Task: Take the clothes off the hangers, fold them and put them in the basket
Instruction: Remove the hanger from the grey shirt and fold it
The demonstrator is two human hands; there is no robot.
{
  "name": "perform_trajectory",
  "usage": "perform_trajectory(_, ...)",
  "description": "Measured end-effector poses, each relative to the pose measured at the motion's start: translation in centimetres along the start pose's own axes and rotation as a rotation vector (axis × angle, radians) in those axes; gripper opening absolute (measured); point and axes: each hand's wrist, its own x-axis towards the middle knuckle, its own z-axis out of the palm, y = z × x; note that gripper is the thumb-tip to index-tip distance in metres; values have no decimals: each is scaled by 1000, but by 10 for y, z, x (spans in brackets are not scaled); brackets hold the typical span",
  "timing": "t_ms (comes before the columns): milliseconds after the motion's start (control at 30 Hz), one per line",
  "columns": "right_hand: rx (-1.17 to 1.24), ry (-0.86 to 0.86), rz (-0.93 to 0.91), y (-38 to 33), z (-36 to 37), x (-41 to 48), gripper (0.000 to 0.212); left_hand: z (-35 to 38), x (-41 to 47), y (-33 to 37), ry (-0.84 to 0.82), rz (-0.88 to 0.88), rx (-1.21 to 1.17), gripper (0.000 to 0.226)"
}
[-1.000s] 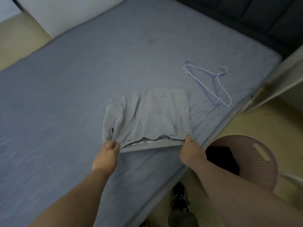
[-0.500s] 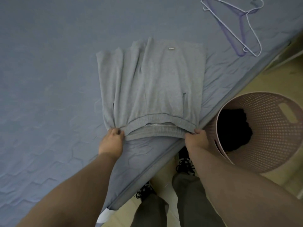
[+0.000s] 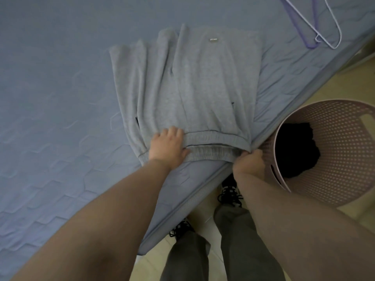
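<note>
A pair of grey sweatpants lies folded flat on the blue bed, waistband toward me at the bed's edge. My left hand rests flat on the left part of the waistband, fingers spread. My right hand pinches the waistband's right corner at the mattress edge. A pink perforated basket stands on the floor just right of my right hand, with a black garment inside it. A lilac hanger lies bare on the bed at the top right.
The mattress edge runs diagonally from the upper right to the bottom centre. My legs and black shoes stand on the pale floor between the bed and the basket.
The view has tilted down and closer. My left hand let go of the waistband's left corner and now lies flat on the waistband, further right. My right hand keeps its pinch.
</note>
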Motion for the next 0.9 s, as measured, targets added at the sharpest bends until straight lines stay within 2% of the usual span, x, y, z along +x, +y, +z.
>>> perform_trajectory(100,3,-68,56,16,5,4,26,4,25,35,3,175,27,49)
perform_trajectory(200,-8,-127,78,22,3,13,27,11,43,58,-51,176,81,45)
perform_trajectory(267,-18,-161,96,26,5,24,29,11,48,68,-73,191,66,33)
perform_trajectory(333,-59,-238,125,28,9,30,31,10,47,75,-52,263,15,24)
perform_trajectory(433,-93,-442,243,22,13,32,29,13,41,80,-74,367,-20,28)
perform_trajectory(567,-353,-608,111,4,-6,30,27,19,44,76,-265,280,-6,29)
perform_trajectory(633,-534,-540,-78,-11,-27,34,31,14,47,80,-297,281,16,35)
perform_trajectory(733,-677,-323,-267,-50,-67,40,39,-5,50,97,-258,295,-26,41)
perform_trajectory(833,-675,-154,-416,-111,-84,68,48,-15,55,124,-210,333,-133,43)
perform_trajectory(900,-554,-51,-464,-147,-81,102,51,-18,70,148,-222,305,-224,43)
